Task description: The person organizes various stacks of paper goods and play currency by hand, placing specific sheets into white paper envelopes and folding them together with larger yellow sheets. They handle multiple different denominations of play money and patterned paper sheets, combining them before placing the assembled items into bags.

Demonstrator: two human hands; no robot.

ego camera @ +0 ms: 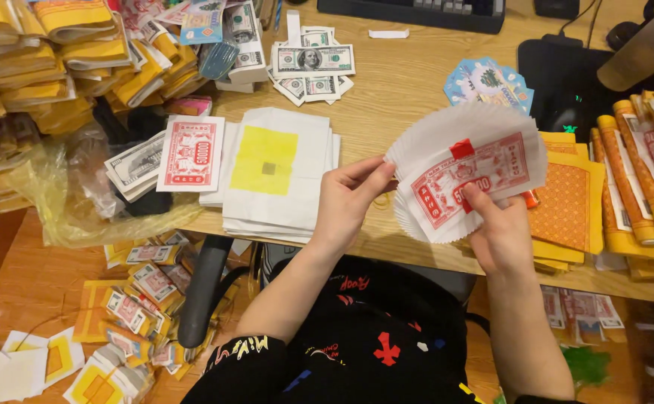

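Two hands gripped the fanned paper stack: left hand at nine o'clock, right hand at six; even spacing seemingly needed light pinches.

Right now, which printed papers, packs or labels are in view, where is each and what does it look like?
Fanned sheets: in both hands, right hand and left hand; white, red-printed note on top.
Red note: desk left; white rectangle, red print.
White stack: desk centre; yellow square.
Grey notes: desk top; banded bundles.
Blue cards: upper right; fanned.
Orange sheets: right; square, patterned.
Yellow bundles: upper left; folded.
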